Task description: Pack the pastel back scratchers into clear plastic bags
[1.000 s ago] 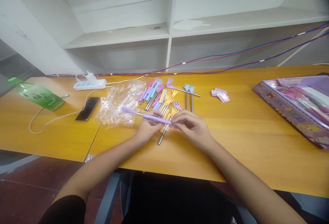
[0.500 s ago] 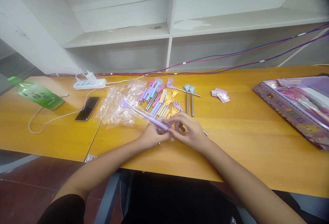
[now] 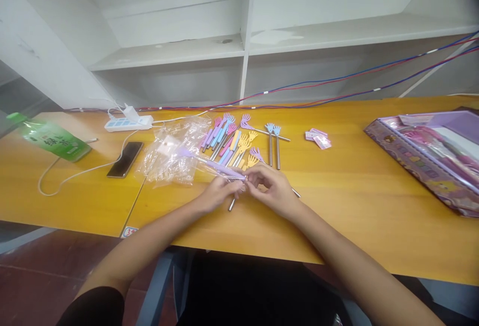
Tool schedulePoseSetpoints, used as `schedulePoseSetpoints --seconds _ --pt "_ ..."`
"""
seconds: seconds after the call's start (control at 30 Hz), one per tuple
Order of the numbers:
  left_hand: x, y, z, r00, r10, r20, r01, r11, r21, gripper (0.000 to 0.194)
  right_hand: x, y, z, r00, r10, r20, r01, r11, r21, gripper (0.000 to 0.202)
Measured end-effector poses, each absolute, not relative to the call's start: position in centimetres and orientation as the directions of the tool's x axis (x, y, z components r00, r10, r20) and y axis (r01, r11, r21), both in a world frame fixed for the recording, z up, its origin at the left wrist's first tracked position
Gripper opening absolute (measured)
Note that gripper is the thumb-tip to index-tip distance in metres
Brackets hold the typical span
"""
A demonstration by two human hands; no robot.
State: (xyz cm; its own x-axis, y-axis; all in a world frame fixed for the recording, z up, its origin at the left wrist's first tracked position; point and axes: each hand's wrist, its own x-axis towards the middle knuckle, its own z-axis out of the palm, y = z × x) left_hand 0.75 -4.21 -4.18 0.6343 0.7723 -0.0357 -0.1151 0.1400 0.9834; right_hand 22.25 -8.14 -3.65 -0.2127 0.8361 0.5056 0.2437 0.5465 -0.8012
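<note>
A purple back scratcher (image 3: 220, 167) in a clear plastic sleeve slants across in front of me, its claw end to the upper left. My left hand (image 3: 220, 192) is closed round its handle from below. With fingertips pinched together, my right hand (image 3: 272, 189) holds the lower right end of the handle and sleeve. Just beyond both hands lies a pile of back scratchers (image 3: 228, 141) with pink, blue, purple and yellow claws. Two blue-clawed scratchers (image 3: 277, 147) lie side by side to the right of the pile. Clear plastic bags (image 3: 168, 159) lie to the left.
A green bottle (image 3: 52, 139), a phone (image 3: 125, 159) and a white power strip (image 3: 129, 123) are at the left. Small pink cards (image 3: 319, 138) lie right of centre. An open purple box (image 3: 415, 166) sits at the right. Shelving (image 3: 245, 52) rises behind the table.
The claw end of the purple scratcher has dipped slightly and moved right. My left fingers have shifted along the handle, and a metal rod end shows more below them. The view has shifted slightly.
</note>
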Motion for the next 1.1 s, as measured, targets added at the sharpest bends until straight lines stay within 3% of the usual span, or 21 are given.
schedulePoseSetpoints --seconds 0.17,0.37,0.47,0.6,0.67,0.77,0.93,1.1 --pt "1.0 -2.9 -3.5 0.412 0.911 -0.006 -0.355 0.167 0.920 0.051 21.8 -8.4 -3.8 -0.213 0.880 0.424 0.160 0.460 -0.874 0.022" --pt "0.4 -2.5 -2.1 0.431 0.901 -0.054 -0.356 0.224 0.907 0.046 22.2 -8.6 -3.2 -0.303 0.916 0.264 -0.062 0.257 -0.964 0.020" --pt "0.2 -2.6 -1.9 0.473 0.877 -0.082 -0.345 0.271 0.899 0.046 22.8 -8.5 -2.9 -0.346 0.882 0.319 0.020 0.347 -0.938 0.021" --pt "0.1 -2.5 -2.1 0.497 0.860 -0.116 -0.368 0.330 0.869 0.043 23.3 -8.2 -2.9 -0.361 0.779 0.513 0.251 0.611 -0.751 0.033" --pt "0.1 -2.5 -2.2 0.490 0.863 -0.120 -0.362 0.327 0.873 0.044 23.5 -8.2 -2.9 -0.367 0.729 0.577 0.279 0.678 -0.680 0.037" --pt "0.3 -2.6 -2.3 0.478 0.871 -0.114 -0.333 0.300 0.894 0.047 23.7 -8.3 -2.8 -0.394 0.675 0.624 0.279 0.735 -0.618 0.026" --pt "0.5 -2.9 -3.0 0.484 0.873 -0.058 -0.337 0.247 0.908 0.046 23.8 -8.5 -2.6 -0.472 0.654 0.591 0.257 0.743 -0.618 0.014" --pt "0.5 -3.0 -3.6 0.528 0.847 -0.053 -0.282 0.234 0.930 0.047 23.2 -8.6 -2.4 -0.392 0.719 0.573 0.258 0.685 -0.682 0.004"
